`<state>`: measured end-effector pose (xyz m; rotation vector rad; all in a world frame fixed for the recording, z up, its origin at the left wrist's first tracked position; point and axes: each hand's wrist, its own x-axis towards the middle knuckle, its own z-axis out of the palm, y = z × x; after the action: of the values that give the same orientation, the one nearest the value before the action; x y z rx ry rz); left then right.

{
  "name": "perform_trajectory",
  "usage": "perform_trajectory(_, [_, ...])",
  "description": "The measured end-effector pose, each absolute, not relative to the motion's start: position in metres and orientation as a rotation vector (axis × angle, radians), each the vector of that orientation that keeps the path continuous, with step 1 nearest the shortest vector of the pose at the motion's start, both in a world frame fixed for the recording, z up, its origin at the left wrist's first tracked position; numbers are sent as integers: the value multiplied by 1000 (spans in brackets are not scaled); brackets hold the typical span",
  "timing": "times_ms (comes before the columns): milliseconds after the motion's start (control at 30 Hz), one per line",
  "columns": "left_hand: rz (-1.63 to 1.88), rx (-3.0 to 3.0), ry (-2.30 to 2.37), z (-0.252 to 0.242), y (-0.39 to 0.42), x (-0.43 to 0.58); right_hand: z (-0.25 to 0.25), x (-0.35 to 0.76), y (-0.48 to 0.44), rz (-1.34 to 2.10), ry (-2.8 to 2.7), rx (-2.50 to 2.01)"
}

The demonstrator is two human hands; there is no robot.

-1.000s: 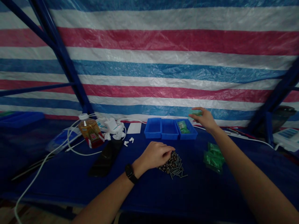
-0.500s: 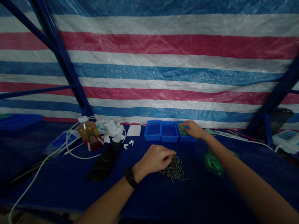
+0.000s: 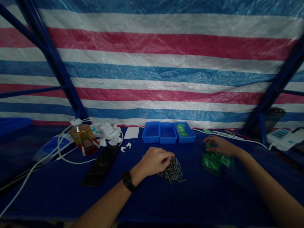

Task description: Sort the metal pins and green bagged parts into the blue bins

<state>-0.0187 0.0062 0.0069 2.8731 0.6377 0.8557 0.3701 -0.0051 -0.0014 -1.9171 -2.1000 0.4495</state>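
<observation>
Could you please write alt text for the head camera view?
On a blue table, the left hand rests at a pile of dark screws and the right hand touches green packets, below three blue bins before a striped tarp.

Right hand point(image 3: 219, 145): moved off the rightmost blue bin, now over the loose green packets point(image 3: 217, 163), fingers point(image 3: 209, 146) curled down at their far edge.
Rightmost blue bin point(image 3: 184, 133): no longer under the hand; green packets point(image 3: 181, 129) inside now uncovered.
Green packet carried above bin at first: no longer in hand.
</observation>
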Motion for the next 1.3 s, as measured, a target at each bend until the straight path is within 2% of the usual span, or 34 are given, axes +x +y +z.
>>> perform_trajectory(133, [879,2865,650,6,9,-20,4,369,3,308,-1871,-1772])
perform_trajectory(300, [919,2874,628,5,9,-20,40,347,15,38,-1497,-1524])
perform_trajectory(433, [919,2877,633,7,7,-20,62,314,47,90,-1334,-1547])
perform_trajectory(600, [943,2871,599,10,6,-20,56,276,82,336,-1763,-1686])
perform_trajectory(833, [989,2964,596,19,-1,-23,47,293,92,336,-2328,-1573])
perform_trajectory(1067, [1002,2950,691,22,12,-27,42,305,107,5,-2141,-1398])
perform_trajectory(1200, [1122,2878,791,23,24,-32,29,287,107,34,-2408,-1496])
perform_trajectory(1300, [1205,2841,828,23,30,-36,38,291,99,78,-2368,-1468])
